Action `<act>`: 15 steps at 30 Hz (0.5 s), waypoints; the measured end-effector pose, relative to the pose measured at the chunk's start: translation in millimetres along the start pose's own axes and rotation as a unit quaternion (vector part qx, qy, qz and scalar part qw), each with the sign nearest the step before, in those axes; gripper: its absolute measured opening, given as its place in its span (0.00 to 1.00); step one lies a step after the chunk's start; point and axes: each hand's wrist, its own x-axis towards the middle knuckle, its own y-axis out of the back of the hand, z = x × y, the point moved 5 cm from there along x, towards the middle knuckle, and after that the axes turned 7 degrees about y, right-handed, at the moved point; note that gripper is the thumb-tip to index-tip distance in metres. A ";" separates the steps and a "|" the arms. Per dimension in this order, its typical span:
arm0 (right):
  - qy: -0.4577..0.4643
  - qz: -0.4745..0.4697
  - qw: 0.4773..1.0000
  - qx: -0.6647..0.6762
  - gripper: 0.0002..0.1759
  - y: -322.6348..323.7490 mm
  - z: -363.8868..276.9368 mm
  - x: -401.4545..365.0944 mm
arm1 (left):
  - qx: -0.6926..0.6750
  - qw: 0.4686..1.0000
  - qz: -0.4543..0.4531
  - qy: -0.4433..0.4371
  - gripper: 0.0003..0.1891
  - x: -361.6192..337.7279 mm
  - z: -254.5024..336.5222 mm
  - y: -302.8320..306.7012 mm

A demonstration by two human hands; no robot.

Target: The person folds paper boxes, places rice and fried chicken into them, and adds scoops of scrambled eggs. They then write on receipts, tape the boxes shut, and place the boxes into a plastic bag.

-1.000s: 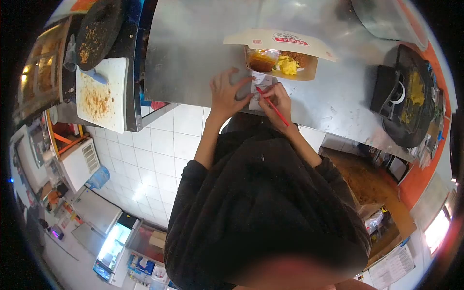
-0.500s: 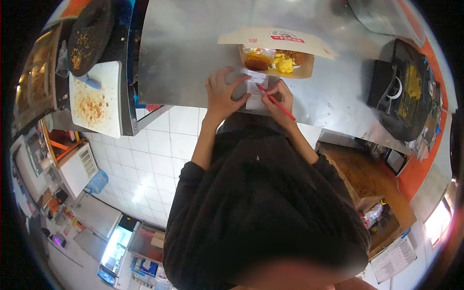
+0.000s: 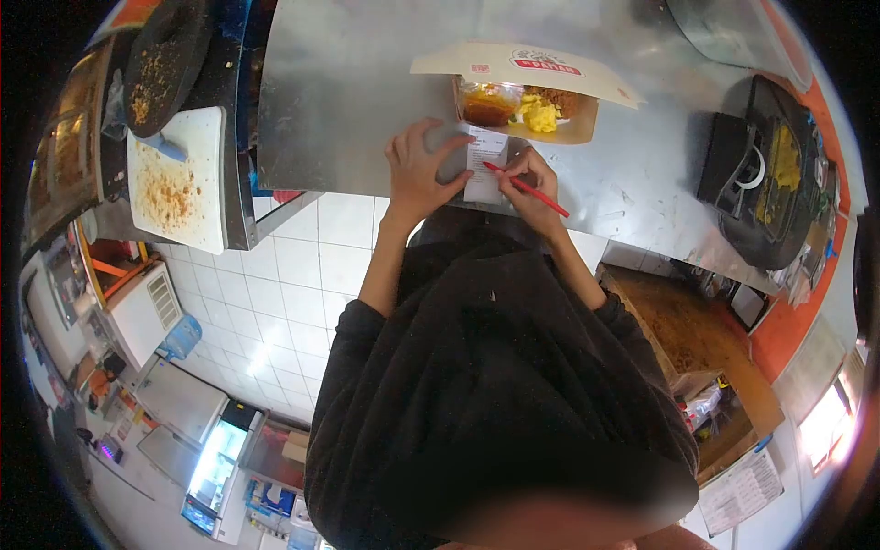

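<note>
A white paper slip lies on the steel counter near its front edge. My left hand rests flat beside it with fingers spread, one fingertip pressing the slip's left edge. My right hand grips a red pen, its tip touching the slip. Just beyond the slip stands an open cardboard food box holding a tub of brown sauce, yellow food and fried pieces.
A white cutting board covered in crumbs and a dark round pan sit at the left. A black scale or machine stands at the right. A steel lid is at the far right back. White floor tiles show below.
The view has shifted slightly; both hands and the slip stay put. The pen's tip has moved a little across the slip.
</note>
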 end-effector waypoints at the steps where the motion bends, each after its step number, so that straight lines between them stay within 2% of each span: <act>1: 0.000 -0.001 1.000 0.000 0.11 0.0 -0.3 -0.7 | -0.001 1.000 0.001 -0.001 0.27 -0.2 0.3 0.0; 7: -0.024 -0.020 0.999 -0.023 0.11 0.9 -0.4 -0.5 | 0.004 1.000 -0.005 0.003 0.27 -0.4 0.9 0.3; 9: 0.006 -0.060 0.998 -0.015 0.10 -1.3 -6.8 1.3 | 0.008 1.000 -0.004 0.001 0.27 0.2 1.9 1.4; 13: 0.011 -0.056 0.998 -0.020 0.10 -0.7 -8.7 1.2 | -0.006 1.000 0.006 0.000 0.26 0.7 2.6 3.1; 15: 0.062 -0.027 0.996 -0.054 0.09 2.0 -12.1 -1.0 | 0.008 1.000 -0.001 0.001 0.27 0.4 1.4 2.3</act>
